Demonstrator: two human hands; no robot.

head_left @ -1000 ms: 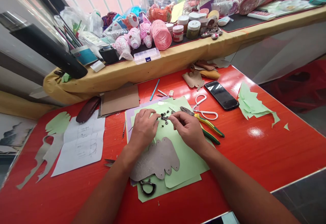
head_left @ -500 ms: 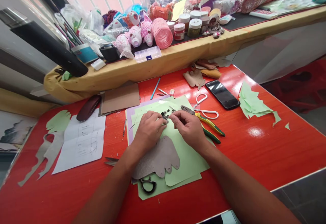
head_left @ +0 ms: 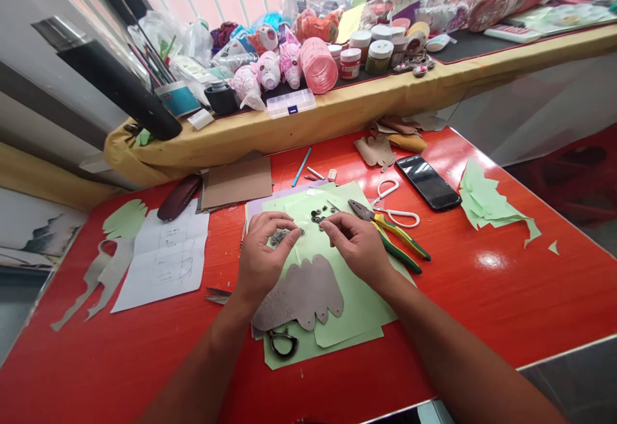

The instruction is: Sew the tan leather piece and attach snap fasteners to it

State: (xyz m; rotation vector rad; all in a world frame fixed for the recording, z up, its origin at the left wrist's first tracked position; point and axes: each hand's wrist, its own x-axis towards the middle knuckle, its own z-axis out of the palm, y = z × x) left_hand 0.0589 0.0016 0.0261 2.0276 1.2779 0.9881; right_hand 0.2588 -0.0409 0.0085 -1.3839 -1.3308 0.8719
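Drawn leftward since the preceding frame, the left hand (head_left: 263, 250) is now apart from the small black round parts (head_left: 317, 220), centre of frame, and near a grey heap (head_left: 278, 238); its thumb and forefinger nearly meet. Right hand (head_left: 359, 241): fingers pinched close beside the black parts. Whether either grips anything cannot be told. Below, scalloped grey piece (head_left: 306, 295); right of centre, pliers (head_left: 402, 236).
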